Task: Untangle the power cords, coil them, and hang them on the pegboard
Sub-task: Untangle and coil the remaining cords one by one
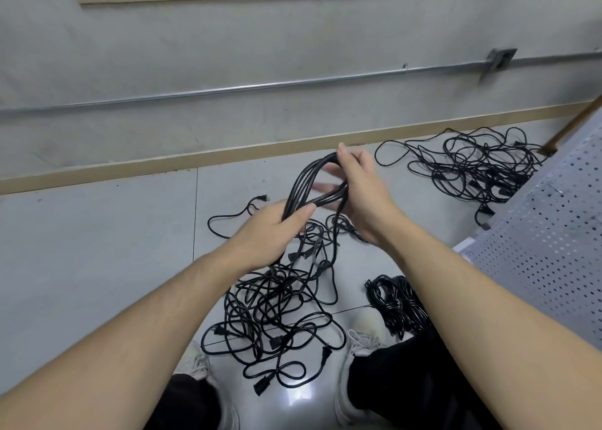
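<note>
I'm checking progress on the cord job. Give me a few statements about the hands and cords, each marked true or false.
1. Both hands grip one bundle of looped cord. True: left hand, right hand.
2. A tangled pile lies on the floor between the feet. True.
3. The floor by the wall on the right is bare. False: a second tangle lies there.
4. Coiled cords hang on the pegboard. False: none hang on the visible part.

The floor (97, 250) bears a cord tangle (277, 315) below the fingers. Another tangle (482, 169) lies right of them, a coiled bundle (394, 302) nearer the feet.
</note>
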Tool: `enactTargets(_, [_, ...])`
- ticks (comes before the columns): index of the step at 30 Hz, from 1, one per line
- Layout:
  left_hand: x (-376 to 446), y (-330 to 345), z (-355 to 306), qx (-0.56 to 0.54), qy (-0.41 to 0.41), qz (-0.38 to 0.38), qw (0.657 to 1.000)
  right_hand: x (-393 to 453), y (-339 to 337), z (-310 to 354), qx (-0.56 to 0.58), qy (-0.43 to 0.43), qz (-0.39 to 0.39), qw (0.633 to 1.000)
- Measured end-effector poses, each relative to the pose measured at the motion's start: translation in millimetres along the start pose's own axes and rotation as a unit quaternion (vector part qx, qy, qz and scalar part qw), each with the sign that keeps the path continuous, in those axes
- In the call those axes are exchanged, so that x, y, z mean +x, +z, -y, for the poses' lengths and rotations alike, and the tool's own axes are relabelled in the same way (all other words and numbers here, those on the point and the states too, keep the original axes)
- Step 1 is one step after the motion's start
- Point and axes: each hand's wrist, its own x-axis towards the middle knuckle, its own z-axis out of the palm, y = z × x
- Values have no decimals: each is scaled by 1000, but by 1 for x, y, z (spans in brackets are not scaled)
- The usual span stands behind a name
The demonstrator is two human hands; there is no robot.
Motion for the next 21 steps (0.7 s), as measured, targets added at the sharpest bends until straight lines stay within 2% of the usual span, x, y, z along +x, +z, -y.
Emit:
enactTargets(2, [-2, 1, -1, -19, -7, -1, 1000, -5, 5, 1, 40, 41, 4, 998])
enactTargets(6, [-2, 3, 4, -17, -27, 21, 999, -3, 5, -3, 142, 65, -19, 988])
enactTargets(11, [-4, 10, -5, -120, -58, 105, 986, 0, 4, 4, 270, 100, -29, 957])
enactTargets(17, [-4, 13, -14, -310, -87, 189, 928, 6, -6, 10, 331, 131, -43, 934])
enactTargets(21, [-4, 17, -17, -438, -116, 227, 862, 6, -10, 14, 338, 165, -16, 926])
